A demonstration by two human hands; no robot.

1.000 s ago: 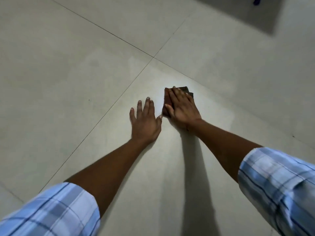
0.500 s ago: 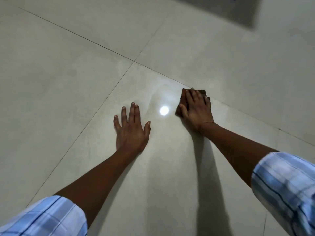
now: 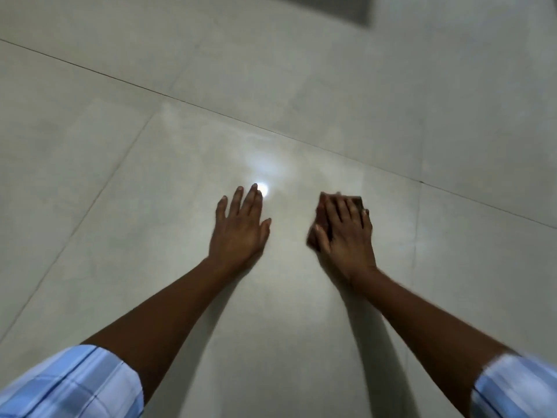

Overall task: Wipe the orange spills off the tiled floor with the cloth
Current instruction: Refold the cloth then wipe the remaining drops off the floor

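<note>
My right hand (image 3: 346,233) lies flat on a small dark brown cloth (image 3: 321,218), pressing it against the pale tiled floor (image 3: 150,191). Only the cloth's left edge and far corner show past my fingers. My left hand (image 3: 238,227) rests palm down on the same tile, fingers spread, a hand's width left of the cloth and holding nothing. No orange spill is visible on the tiles in view. The right hand and sleeve are blurred by motion.
A bright spot of reflected light (image 3: 262,188) shines on the tile at my left fingertips. Grout lines (image 3: 211,108) cross the floor beyond my hands. A dark patch (image 3: 331,7) lies at the top edge.
My right hand has slid the cloth to the right, away from my left hand. The view has shifted, so both hands sit lower in the frame.
</note>
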